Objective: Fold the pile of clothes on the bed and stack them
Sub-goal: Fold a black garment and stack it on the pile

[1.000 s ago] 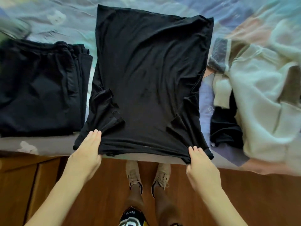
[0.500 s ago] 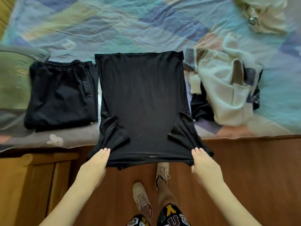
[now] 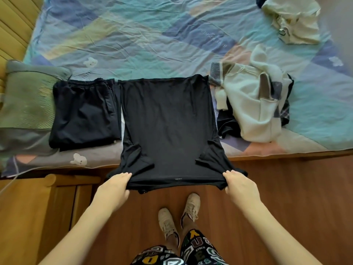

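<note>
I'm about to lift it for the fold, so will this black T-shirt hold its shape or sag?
Probably sag: the black T-shirt droops over the bed edge and puckers where the left hand and right hand grip it. Likely light.

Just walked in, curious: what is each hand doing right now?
Left hand: grips the near-left corner of the black T-shirt.
Right hand: grips its near-right corner.

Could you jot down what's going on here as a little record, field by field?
Activity: folding clothes at a bed
In hand: black T-shirt, sleeves tucked in, near end pulled past the bed's edge
Left hand: grips the shirt's near left corner
Right hand: grips the near right corner
Already folded: dark trousers, left of the shirt
Unfolded: cream sweater pile, right of the shirt; cream garment, far right corner
Surface: patchwork bedsheet
</note>
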